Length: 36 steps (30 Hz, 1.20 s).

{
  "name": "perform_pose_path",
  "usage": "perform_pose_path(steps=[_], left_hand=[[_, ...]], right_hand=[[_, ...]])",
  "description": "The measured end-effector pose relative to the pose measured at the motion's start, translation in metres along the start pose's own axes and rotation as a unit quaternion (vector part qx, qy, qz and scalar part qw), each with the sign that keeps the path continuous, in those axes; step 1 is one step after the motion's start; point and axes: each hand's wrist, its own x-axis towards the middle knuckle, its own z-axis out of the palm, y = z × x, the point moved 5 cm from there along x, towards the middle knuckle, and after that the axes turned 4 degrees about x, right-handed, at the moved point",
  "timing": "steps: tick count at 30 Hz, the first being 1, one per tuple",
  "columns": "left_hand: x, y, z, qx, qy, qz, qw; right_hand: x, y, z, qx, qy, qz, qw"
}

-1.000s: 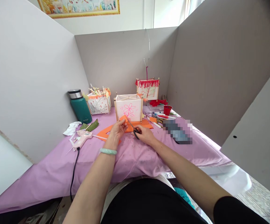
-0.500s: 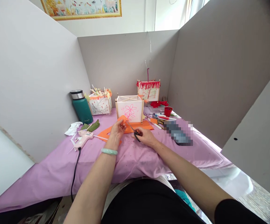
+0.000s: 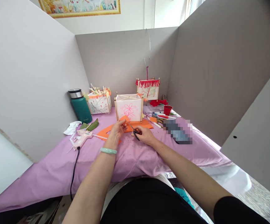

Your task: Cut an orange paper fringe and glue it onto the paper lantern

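Note:
Between the fingers of my left hand (image 3: 118, 130) is a piece of orange paper (image 3: 125, 118), held up in front of a white box lantern. My right hand (image 3: 144, 135) grips black-handled scissors (image 3: 136, 135), whose blades point up and left at the paper's edge. Whether the blades are cutting into it is too small to tell. More orange paper (image 3: 144, 125) lies flat under and behind both hands. The box lantern (image 3: 128, 109) has wooden corner sticks and a pink flower drawn on its front.
A pink glue gun (image 3: 82, 139) with a black cord lies left, near green leaves (image 3: 93, 125) and a teal bottle (image 3: 80, 106). Behind are a stick-filled box (image 3: 99, 104) and a red-fringed lantern (image 3: 148, 90). At right are a red cup (image 3: 167, 110), pens and a blurred dark object (image 3: 178, 132).
The whole view has shifted slightly, with things sitting a little higher and further left. Both hands keep nearly the same pose, still holding the paper and the scissors.

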Motion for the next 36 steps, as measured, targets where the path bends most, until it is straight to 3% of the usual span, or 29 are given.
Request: perform_pose_path(steps=[36], left_hand=[[-0.0002, -0.0024, 0.0013, -0.023, 0.000, -0.016, 1.000]], right_hand=[[0.0000, -0.0019, 0.0031, -0.001, 0.007, 0.017, 1.000]])
